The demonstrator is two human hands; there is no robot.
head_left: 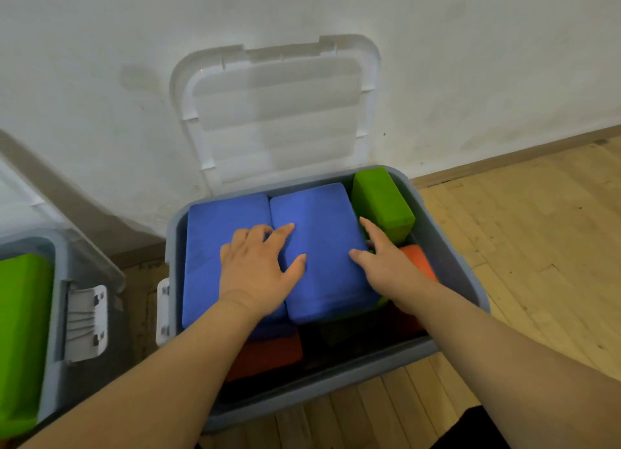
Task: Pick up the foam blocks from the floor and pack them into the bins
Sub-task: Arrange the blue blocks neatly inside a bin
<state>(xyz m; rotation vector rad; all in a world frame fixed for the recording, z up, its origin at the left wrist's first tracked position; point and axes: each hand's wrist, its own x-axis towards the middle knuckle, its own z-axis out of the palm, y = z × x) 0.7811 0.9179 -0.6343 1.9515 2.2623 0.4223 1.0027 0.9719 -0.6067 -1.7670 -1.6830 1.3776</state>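
White plaster wall [100,79] ahead, pale wooden floor [537,247] running off to the right, and I'm looking straight down into a grey bin [336,379] pushed up to that wall. Its clear lid [279,112] is thrown open and leans upright against the plaster at the far side.

Inside, two blue foam blocks lie flat on top, side by side and touching: the left blue block [215,233] and the right blue block [322,247]. A green block [383,203] sits tilted in the far right corner, just beside the right blue one. An orange block [418,260] peeks out along the right wall, and another orange block [268,354] lies lower down at the near side, partly under the blue pair.

Both hands are in the bin. The left hand [258,263] rests palm down across the seam between the two blue blocks, fingers spread and lightly bent, holding nothing. The right hand [383,260] is at the right edge of the right blue block, thumb laid on its top and forefinger stretched straight toward the green block; its other fingers drop out of my sight beside the block.

Off at the left edge, a second grey bin [57,297] with a white latch [87,324] holds a big green block [23,331].
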